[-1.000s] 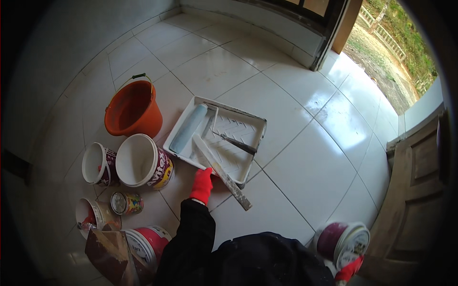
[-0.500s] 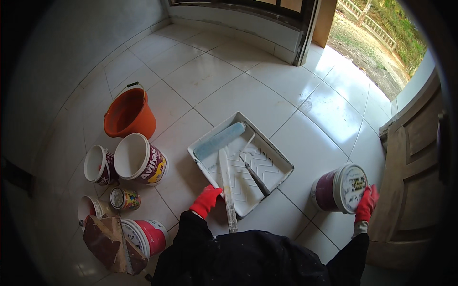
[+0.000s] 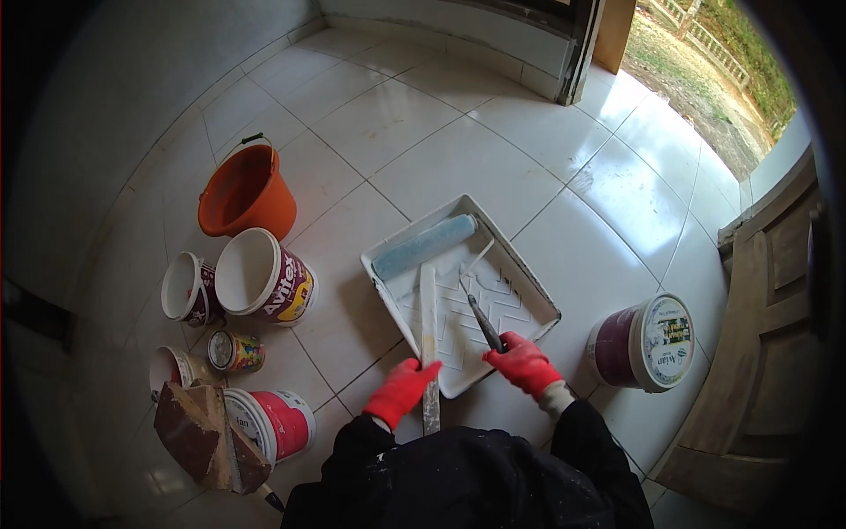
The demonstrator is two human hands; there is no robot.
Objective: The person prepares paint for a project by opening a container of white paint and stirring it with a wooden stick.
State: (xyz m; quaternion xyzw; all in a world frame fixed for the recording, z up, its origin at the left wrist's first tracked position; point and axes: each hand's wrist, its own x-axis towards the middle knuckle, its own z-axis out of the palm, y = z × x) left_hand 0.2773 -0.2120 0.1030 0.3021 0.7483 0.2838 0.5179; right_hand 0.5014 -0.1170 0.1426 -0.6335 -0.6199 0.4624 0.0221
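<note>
A paint roller with a pale blue sleeve [image 3: 425, 246] lies across the far end of a white paint tray [image 3: 548, 324]. Its dark handle [image 3: 483, 324] slants toward me, and my right hand [image 3: 526, 365], in a red glove, is closed around the handle's end. A long, paint-stained wooden stick [image 3: 429, 322] rests over the tray's near left edge. My left hand [image 3: 401, 391], also red-gloved, has its fingers on the stick's lower part, beside the tray. White paint coats the tray's ridged bottom.
To the right stands a lidded paint bucket [image 3: 667, 342], near a wooden door [image 3: 758, 353]. On the left are an orange bucket [image 3: 280, 198], white-and-purple pails [image 3: 293, 286], a small can [image 3: 236, 351], a red-and-white tub [image 3: 289, 425] and a brown, torn box-like piece [image 3: 189, 432].
My right hand has left the lidded bucket and moved left onto the roller handle. My left hand has shifted right, from the tray's edge onto the stick. The view has shifted slightly.
</note>
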